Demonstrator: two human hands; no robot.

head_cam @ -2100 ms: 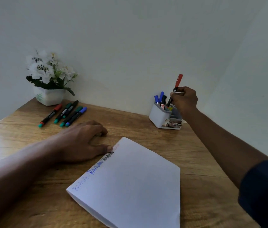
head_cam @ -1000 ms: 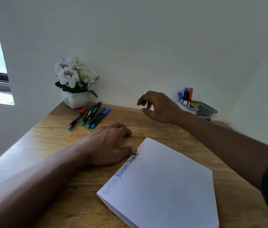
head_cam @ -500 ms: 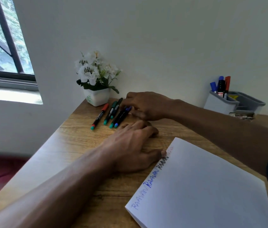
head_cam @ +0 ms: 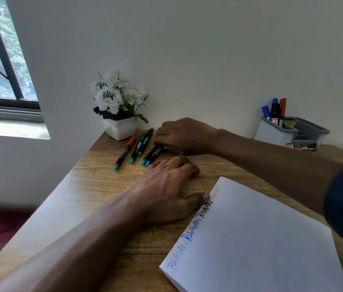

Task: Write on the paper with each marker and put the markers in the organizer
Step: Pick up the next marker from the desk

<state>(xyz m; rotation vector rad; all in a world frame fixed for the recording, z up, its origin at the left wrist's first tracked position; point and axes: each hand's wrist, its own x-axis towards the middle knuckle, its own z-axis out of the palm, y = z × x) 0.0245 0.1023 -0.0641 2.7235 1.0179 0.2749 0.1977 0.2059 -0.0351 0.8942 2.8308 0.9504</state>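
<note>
Your right hand [head_cam: 184, 137] sits on the blue-ended marker [head_cam: 152, 157], can't tell if the grip's closed. Your left hand [head_cam: 166, 190] is flat on the counter [head_cam: 94, 186], grip loose, thumb touching the paper [head_cam: 261, 239].

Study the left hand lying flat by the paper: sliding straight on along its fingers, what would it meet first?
Probably the right hand, resting on two markers just beyond the left hand; depth is hard to judge.
</note>
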